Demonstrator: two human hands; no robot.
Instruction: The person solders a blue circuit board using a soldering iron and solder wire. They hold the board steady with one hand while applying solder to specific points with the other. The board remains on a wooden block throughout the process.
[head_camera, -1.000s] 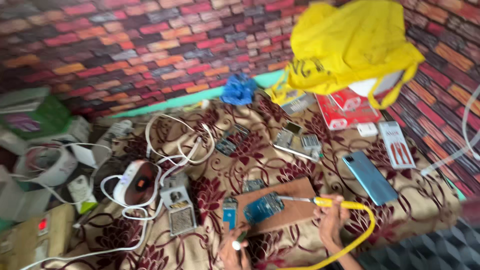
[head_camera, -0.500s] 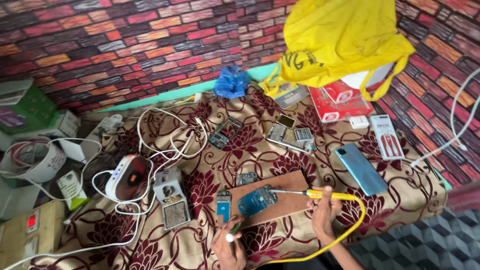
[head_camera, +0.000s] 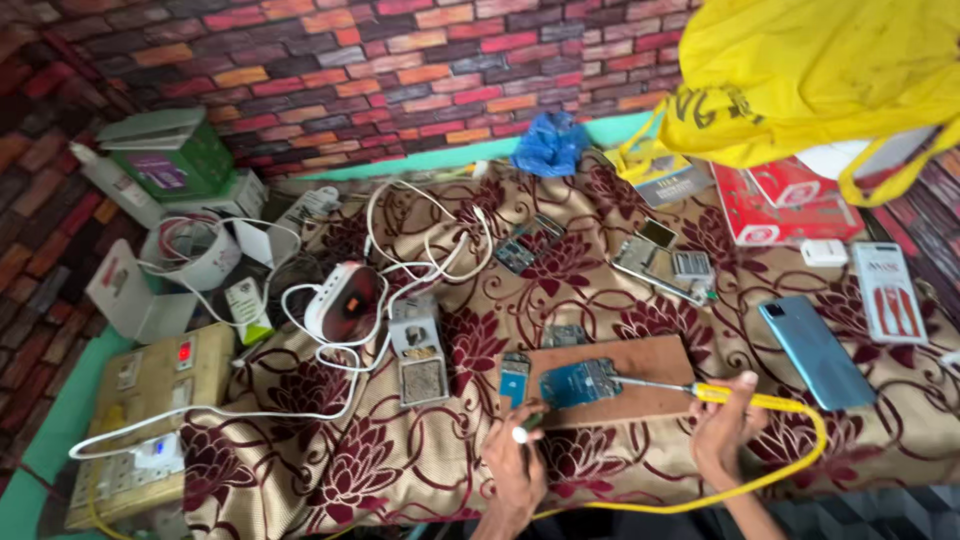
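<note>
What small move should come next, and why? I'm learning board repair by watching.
Probably ease the yellow-handled soldering iron in the right hand down onto the blue circuit board: its tip sits at the board's right edge, and the left hand holds a thin white-tipped tool just below it.

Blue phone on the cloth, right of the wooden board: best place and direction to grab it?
The blue phone lies flat, back up, angled, its long edges clear. Likely best: come from above with the right hand, nearest to it, and pinch across the two long edges near the middle. The yellow cable crosses by its lower end, so avoid that end.
</note>
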